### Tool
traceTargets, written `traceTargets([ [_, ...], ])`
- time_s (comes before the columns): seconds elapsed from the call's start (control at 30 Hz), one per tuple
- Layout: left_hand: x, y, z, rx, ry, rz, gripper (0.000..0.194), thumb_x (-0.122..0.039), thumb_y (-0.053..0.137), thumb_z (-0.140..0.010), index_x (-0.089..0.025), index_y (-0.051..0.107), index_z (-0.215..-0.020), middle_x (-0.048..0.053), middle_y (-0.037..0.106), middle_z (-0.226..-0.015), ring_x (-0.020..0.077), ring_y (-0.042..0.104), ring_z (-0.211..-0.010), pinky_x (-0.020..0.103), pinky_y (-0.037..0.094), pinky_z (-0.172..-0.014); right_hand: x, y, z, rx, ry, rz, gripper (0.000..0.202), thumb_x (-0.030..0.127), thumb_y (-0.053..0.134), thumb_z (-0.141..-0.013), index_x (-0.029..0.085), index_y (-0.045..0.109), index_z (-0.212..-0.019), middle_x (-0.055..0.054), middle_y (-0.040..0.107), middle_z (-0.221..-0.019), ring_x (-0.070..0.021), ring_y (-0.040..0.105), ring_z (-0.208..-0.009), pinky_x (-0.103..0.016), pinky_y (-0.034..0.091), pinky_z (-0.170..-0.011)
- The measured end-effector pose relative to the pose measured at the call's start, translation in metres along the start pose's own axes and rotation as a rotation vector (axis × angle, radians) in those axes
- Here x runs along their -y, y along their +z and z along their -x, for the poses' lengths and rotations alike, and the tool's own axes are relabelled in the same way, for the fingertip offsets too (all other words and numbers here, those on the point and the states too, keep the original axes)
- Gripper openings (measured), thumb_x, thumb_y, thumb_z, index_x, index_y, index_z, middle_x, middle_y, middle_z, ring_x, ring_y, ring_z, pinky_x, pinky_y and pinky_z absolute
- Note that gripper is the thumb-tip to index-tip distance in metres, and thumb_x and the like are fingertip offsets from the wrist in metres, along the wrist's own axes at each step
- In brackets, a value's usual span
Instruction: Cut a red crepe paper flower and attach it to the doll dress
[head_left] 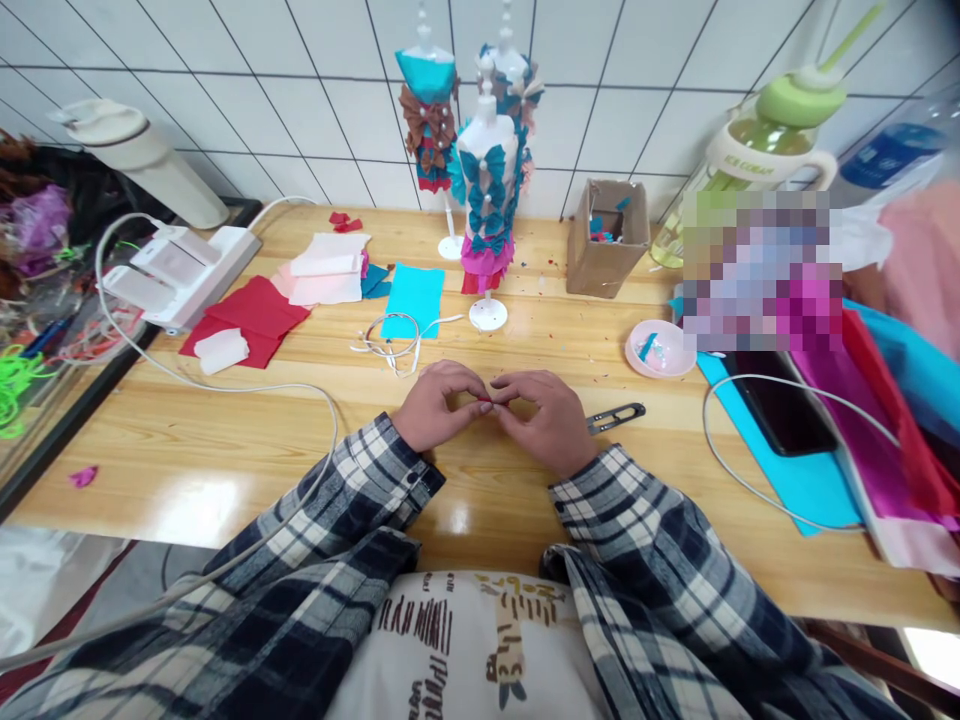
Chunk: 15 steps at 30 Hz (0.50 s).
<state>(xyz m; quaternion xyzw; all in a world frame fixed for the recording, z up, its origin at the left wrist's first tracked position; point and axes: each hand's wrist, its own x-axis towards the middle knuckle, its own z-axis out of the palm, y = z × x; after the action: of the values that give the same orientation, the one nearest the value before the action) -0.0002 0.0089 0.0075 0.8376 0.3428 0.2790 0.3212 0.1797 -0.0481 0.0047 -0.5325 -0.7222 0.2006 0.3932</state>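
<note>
Our left hand (441, 408) and our right hand (546, 420) meet above the pale wooden surface (480, 500), thumbs and forefingers pressed together at the tips, pinching a small dark red piece (487, 401) between them. Most of that piece is covered by our fingers, so we cannot tell its shape. Just beside our right hand, partly behind it, lie the dark metal snips (634, 410). Straight beyond our fingers stand three white miniature dress forms (487, 180) on round bases, hung with fabric bows in teal, brown and other colours. Beyond and to the left of our fingers we have a flat turquoise fabric rectangle (424, 285) with a thin pale looped cord (448, 319) partly over it; farther left are red fabric squares (262, 310). A long white cable (300, 386) comes from the white power strip (180, 270), runs across the surface to the left of our fingers, then passes over our plaid left sleeve (360, 480). Beyond and to the right of our fingers are a small pink bowl (684, 355) holding a teal strip and tiny clear bits, and, farther back, an open cardboard box (606, 250) of scraps. Well apart on our right, a black phone (784, 405) rests on turquoise sheets, with another cable (709, 440) curving over them.
</note>
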Motion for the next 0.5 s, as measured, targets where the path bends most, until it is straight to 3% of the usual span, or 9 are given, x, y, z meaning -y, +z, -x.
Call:
traceTargets([
  [0.2, 0.0033, 0.0032, -0.0003, 0.072, -0.017, 0.058, 0.016, -0.034, 0.066, -0.076, -0.019, 0.069, -0.073, 0.006, 0.071, -0.083, 0.0195, 0.062, -0.082, 0.035, 0.047, -0.081, -0.0036, 0.0018, -0.0001, 0.090, 0.037, -0.021, 0.007, 0.016, 0.062, -0.070, 0.022, 0.060, -0.073, -0.002, 0.072, -0.098, -0.0208, 0.062, -0.092, -0.037, 0.047, -0.088],
  [0.3, 0.0060, 0.0018, 0.0006, 0.042, -0.078, 0.133, 0.016, -0.033, 0.064, -0.078, -0.017, 0.068, -0.077, 0.007, 0.070, -0.084, 0.0195, 0.063, -0.084, 0.035, 0.047, -0.082, -0.0048, -0.0008, -0.0004, 0.106, 0.029, -0.088, 0.023, 0.020, 0.062, -0.075, 0.021, 0.063, -0.098, -0.005, 0.066, -0.114, -0.0203, 0.060, -0.101, -0.035, 0.049, -0.085],
  [0.4, 0.0083, -0.0017, 0.0010, 0.034, -0.112, 0.211, 0.017, -0.033, 0.061, -0.081, -0.017, 0.065, -0.078, 0.007, 0.067, -0.085, 0.0190, 0.062, -0.084, 0.035, 0.048, -0.083, -0.0042, -0.0043, -0.0010, 0.102, -0.039, -0.102, 0.057, 0.024, 0.065, -0.075, 0.021, 0.048, -0.129, -0.007, 0.059, -0.126, -0.0205, 0.056, -0.107, -0.036, 0.048, -0.089],
  [0.5, 0.0088, -0.0046, 0.0004, 0.058, -0.086, 0.242, 0.019, -0.034, 0.060, -0.081, -0.017, 0.064, -0.075, 0.007, 0.066, -0.084, 0.0194, 0.062, -0.085, 0.035, 0.047, -0.084, -0.0044, -0.0057, -0.0018, 0.083, -0.096, -0.057, 0.054, 0.019, 0.061, -0.078, 0.022, 0.048, -0.131, -0.006, 0.061, -0.123, -0.0204, 0.056, -0.106, -0.039, 0.044, -0.095],
])
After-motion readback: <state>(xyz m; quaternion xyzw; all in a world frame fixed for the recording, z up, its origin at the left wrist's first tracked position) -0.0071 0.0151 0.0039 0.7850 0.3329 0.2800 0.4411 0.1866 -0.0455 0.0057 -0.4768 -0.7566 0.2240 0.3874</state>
